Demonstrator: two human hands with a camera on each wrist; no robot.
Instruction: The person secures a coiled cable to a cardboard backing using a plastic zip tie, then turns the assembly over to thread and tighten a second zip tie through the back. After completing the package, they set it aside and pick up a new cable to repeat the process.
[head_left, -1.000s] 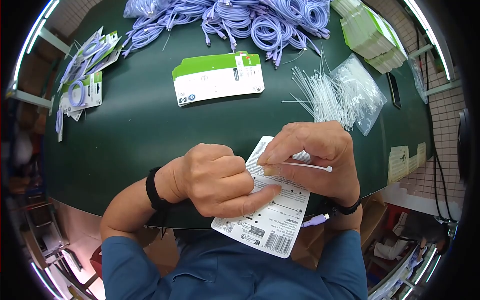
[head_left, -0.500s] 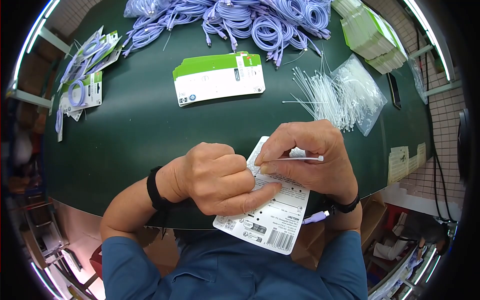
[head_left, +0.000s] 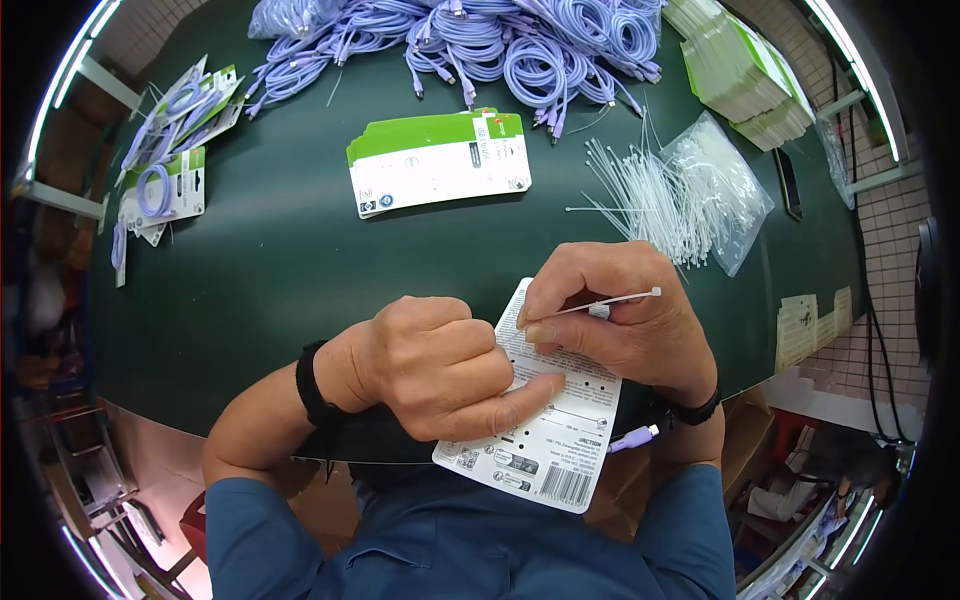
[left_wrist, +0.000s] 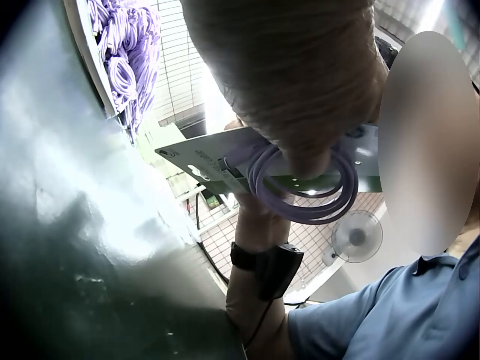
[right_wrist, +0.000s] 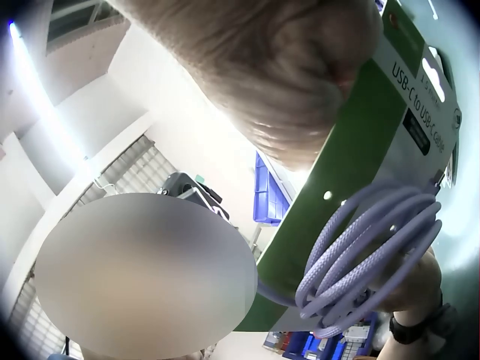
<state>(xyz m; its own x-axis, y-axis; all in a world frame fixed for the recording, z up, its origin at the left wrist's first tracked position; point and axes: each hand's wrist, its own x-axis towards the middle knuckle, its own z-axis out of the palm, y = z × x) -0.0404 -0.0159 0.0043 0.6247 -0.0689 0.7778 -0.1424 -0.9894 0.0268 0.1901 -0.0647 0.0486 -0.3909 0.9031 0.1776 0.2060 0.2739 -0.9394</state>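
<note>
My left hand (head_left: 440, 365) grips a printed packaging card (head_left: 570, 450), its thumb lying across the barcoded back. Under the card hangs a coiled lilac USB-C cable (right_wrist: 367, 255), which also shows as a loop (left_wrist: 341, 206) in the left wrist view. One cable plug (head_left: 635, 438) sticks out past the card's right edge. Between thumb and fingertips, my right hand (head_left: 630, 320) pinches a white cable tie (head_left: 625, 298) at the card's upper part. The tie's head end points out to the right; its other end is hidden by the fingertips.
A stack of green-and-white cards (head_left: 440, 165) lies ahead, with coiled lilac cables (head_left: 540, 65) behind it. Loose cable ties (head_left: 650, 205) spill from a plastic bag (head_left: 735, 190). Carded cables (head_left: 160, 190) lie at left; more cards (head_left: 750, 80) and a phone (head_left: 788, 183) are at right.
The cable tie's head end has swung away from the body, from slanting down to slanting up. My right fingers have shifted slightly around it. The card has moved a little to the right.
</note>
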